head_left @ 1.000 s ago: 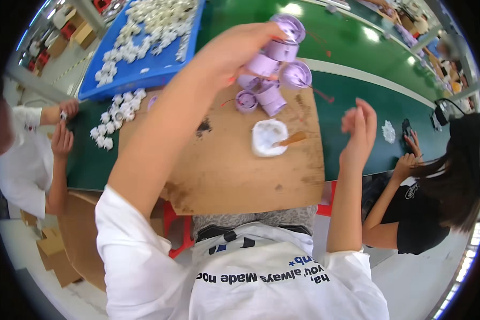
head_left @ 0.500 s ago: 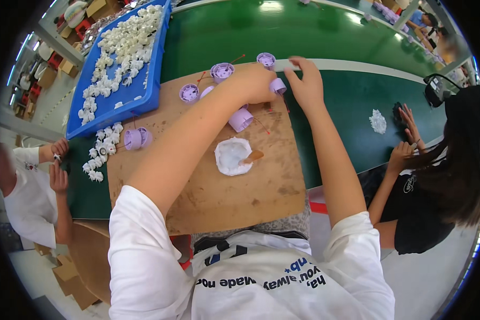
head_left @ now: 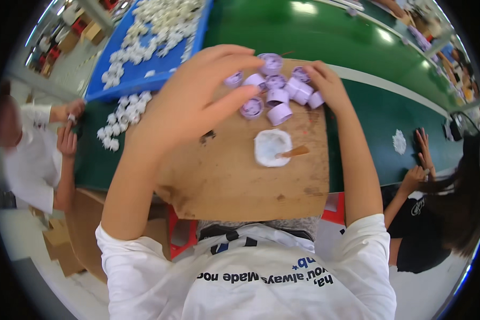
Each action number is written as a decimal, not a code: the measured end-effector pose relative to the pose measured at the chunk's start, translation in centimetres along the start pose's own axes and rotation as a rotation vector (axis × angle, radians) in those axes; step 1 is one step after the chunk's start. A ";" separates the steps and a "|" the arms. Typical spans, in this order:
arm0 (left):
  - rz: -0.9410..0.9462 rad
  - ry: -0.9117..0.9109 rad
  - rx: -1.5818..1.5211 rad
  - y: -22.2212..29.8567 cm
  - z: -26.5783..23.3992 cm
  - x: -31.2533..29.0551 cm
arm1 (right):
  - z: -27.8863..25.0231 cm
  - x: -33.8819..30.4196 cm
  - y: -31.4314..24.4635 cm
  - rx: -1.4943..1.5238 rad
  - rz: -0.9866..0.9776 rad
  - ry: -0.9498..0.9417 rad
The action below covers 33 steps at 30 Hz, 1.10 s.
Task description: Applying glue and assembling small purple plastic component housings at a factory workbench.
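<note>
Several light purple round plastic housings (head_left: 299, 90), some showing openings with inner ribs, are bunched at the far part of the brown board (head_left: 240, 186). My left hand (head_left: 202, 88) is raised at the left of the bunch, fingers apart, holding nothing, and hides part of the board and tray. At the bunch's right side my right hand (head_left: 329, 85) curves around, its fingertips at a purple housing and fingers apart. Closer to me lies a white faceted dish (head_left: 264, 154) of pale, clear-looking material, with a brown wooden stick (head_left: 297, 151) leaning out of it.
A blue tray (head_left: 104, 93) of small white parts stands at the far left, with more white parts (head_left: 125, 114) on the green table beside it. People sit at both sides. At right are a white pile (head_left: 399, 142) and a co-worker's hands (head_left: 418, 165).
Both hands have drawn apart, the left one back to the left with its fingers spreading. The purple housings, scattered earlier, now sit closer together. The view has shifted.
</note>
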<state>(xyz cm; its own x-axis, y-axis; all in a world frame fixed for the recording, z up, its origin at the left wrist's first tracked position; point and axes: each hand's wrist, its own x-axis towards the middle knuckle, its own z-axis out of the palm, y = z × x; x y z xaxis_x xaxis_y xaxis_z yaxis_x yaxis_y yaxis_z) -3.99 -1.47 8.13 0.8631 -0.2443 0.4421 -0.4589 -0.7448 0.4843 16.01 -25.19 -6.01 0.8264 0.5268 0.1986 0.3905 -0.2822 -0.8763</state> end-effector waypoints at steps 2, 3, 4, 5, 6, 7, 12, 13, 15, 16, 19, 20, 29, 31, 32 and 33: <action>-0.115 0.028 0.029 1.2 -4.1 -5.6 | 0.0 0.0 0.0 -0.003 -0.030 0.016; -0.207 0.027 0.083 1.7 -5.9 -8.9 | -0.1 -0.1 0.0 0.011 -0.023 0.032; -0.262 0.075 0.049 2.1 -7.3 -12.3 | 0.0 -0.1 0.1 0.011 -0.058 0.056; -0.443 0.111 0.008 2.6 -8.5 -16.0 | 0.2 -0.2 0.0 0.046 -0.062 0.066; -0.628 0.161 -0.041 3.0 -9.6 -20.0 | 0.5 -0.4 -0.1 0.011 -0.057 0.069; -0.752 0.219 -0.045 3.1 -10.6 -23.8 | 1.0 -0.3 -0.4 0.000 0.023 0.069; -1.439 0.268 -0.023 2.9 -14.0 -42.6 | 4.5 -3.1 -4.0 0.269 0.191 0.018; -1.657 -0.104 0.108 2.5 -14.1 -45.9 | 5.2 -3.6 -4.7 0.420 0.250 0.012; -1.713 -0.539 0.308 0.9 -12.2 -50.9 | 5.7 -4.4 -5.6 0.190 0.128 -0.006; -1.675 -0.622 0.260 -0.7 -10.4 -52.6 | 5.7 -4.5 -5.7 0.171 0.190 0.059; -1.509 -0.436 0.242 -2.9 -4.3 -55.7 | 4.7 -4.0 -4.8 -0.018 0.124 0.199; -1.408 -0.505 0.273 -3.7 -2.5 -56.0 | 4.1 -3.7 -4.2 0.026 0.156 0.217; -0.916 -0.079 0.288 -8.7 5.1 -54.3 | -2.7 -4.3 0.3 -0.123 0.193 0.302; -0.909 -0.112 0.337 -9.4 5.7 -54.3 | -3.8 -4.7 1.2 -0.114 0.147 0.304; -0.917 -0.188 0.361 -9.6 6.0 -54.4 | -4.2 -4.8 1.7 -0.150 0.143 0.258; -0.900 -0.146 0.389 -9.8 6.1 -54.4 | -4.5 -4.9 2.1 -0.124 0.196 0.320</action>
<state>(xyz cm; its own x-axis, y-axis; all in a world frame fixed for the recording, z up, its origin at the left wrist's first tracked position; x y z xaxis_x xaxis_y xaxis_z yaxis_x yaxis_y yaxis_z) -45.18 15.30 -25.25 0.8855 0.4579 -0.0785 0.4590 -0.8360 0.3007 14.66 -31.98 -6.83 0.9673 0.1824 0.1764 0.2423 -0.4581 -0.8552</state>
